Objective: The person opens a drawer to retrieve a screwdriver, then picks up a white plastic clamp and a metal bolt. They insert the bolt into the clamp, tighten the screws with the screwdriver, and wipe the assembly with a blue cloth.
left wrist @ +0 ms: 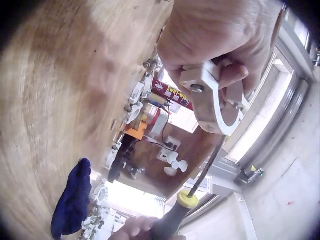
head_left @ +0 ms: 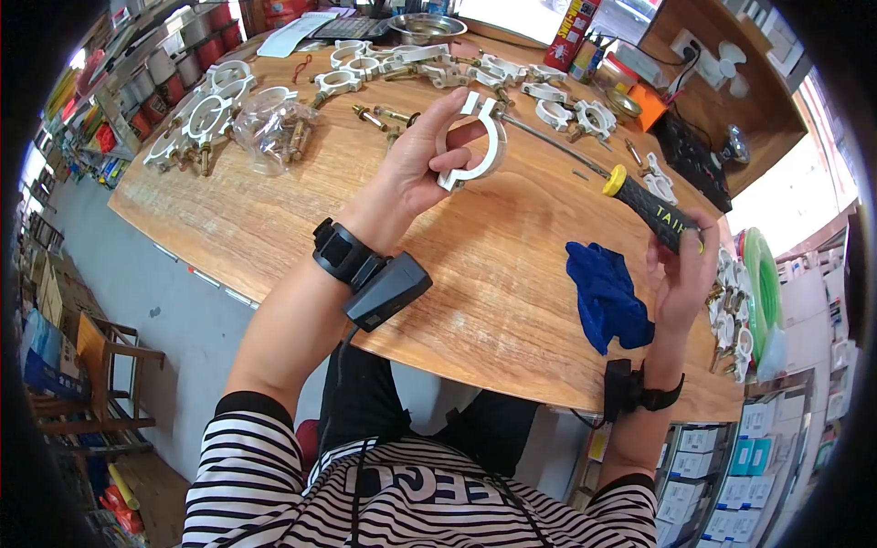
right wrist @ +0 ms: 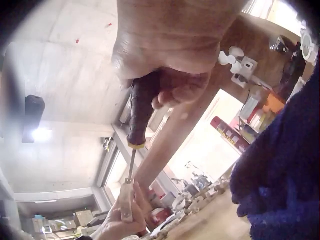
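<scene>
Above the table, my left hand [head_left: 417, 169] holds a white ring-shaped pipe clamp [head_left: 494, 151], with fingers hooked through its opening. In the left wrist view a screw head shows on the block of the clamp [left wrist: 202, 95]. My right hand [head_left: 685, 269] grips the black-and-yellow handle of a screwdriver [head_left: 650, 208]. The long shaft points left, and its tip meets the upper side of the clamp. From the right wrist view, fingers wrap round the screwdriver handle [right wrist: 141, 110], its shaft in line with the clamp [right wrist: 127, 200]. A dark blue cloth [head_left: 607, 297] lies on the table below the screwdriver.
Several white clamps [head_left: 212, 114] with brass bolts lie at the table's left, beside a clear plastic bag [head_left: 272, 128]. More clamps [head_left: 416, 64] line the back. A metal bowl [head_left: 427, 29] and a red spray can [head_left: 573, 35] stand behind. An orange box [head_left: 647, 107] sits at right.
</scene>
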### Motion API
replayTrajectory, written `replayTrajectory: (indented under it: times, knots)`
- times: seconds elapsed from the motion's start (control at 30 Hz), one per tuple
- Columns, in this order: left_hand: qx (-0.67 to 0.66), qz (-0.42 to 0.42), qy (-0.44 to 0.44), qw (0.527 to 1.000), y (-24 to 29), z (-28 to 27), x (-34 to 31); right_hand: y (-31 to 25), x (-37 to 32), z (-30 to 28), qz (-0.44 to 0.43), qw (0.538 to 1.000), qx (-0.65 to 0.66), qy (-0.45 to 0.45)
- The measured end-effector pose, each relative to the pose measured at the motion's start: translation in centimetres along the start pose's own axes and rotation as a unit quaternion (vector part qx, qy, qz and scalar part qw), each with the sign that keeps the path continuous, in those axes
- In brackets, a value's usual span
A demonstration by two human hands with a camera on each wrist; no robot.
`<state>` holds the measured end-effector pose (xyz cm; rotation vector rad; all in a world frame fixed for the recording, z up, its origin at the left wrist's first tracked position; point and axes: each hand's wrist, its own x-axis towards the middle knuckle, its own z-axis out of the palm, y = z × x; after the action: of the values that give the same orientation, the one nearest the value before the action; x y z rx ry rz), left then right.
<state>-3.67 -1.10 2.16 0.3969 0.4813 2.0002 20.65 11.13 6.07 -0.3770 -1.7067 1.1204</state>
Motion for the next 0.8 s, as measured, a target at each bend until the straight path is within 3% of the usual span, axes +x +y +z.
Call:
replayTrajectory:
  times: [0.13,0.2,0.27,0.33,0.47,0.53,0.57,0.63,0.67,0.73,0.77,0.8]
  knots:
    - [0.003,-0.003,-0.001,1.000,-0.1,0.1,0.0,-0.8,-0.2,1.7,-0.096,0.990,0.080,0.064]
    - [0.008,-0.003,0.007,1.000,-0.3,0.4,-0.2,-0.6,-0.1,-0.9,0.059,0.998,0.004,-0.027]
    - [0.015,-0.006,0.014,1.000,-0.4,0.4,-0.2,-0.1,0.1,-0.9,0.070,0.997,-0.006,-0.018]
    - [0.012,-0.005,-0.008,1.000,-0.3,0.2,0.0,-0.1,0.1,0.5,-0.055,0.997,0.050,0.038]
    - [0.012,-0.003,-0.007,1.000,-0.3,0.1,0.0,-0.6,-0.1,0.2,-0.099,0.993,0.068,-0.002]
    - [0.019,0.007,0.029,0.999,-0.5,0.6,-0.3,-0.5,0.4,-1.7,0.135,0.989,-0.028,-0.050]
    - [0.020,0.005,0.028,0.999,-0.5,0.6,-0.2,0.0,0.3,-1.9,0.135,0.989,-0.028,-0.047]
    - [-0.001,0.010,-0.013,1.000,-0.5,0.2,0.0,-0.4,0.2,0.0,0.024,0.999,0.035,0.002]
    - [-0.002,0.009,-0.013,1.000,-0.4,0.0,0.2,-0.7,0.0,0.8,0.023,0.999,0.034,0.002]
    - [0.000,-0.005,-0.027,1.000,-0.2,-0.2,0.3,-1.1,-0.2,2.0,-0.106,0.992,0.073,0.002]
    - [0.001,-0.002,-0.027,1.000,-0.2,-0.1,0.2,-1.0,-0.1,1.4,-0.107,0.991,0.074,0.000]
    - [0.014,0.000,-0.010,1.000,-0.3,0.1,0.0,-0.7,-0.1,0.1,-0.045,0.998,0.037,-0.015]
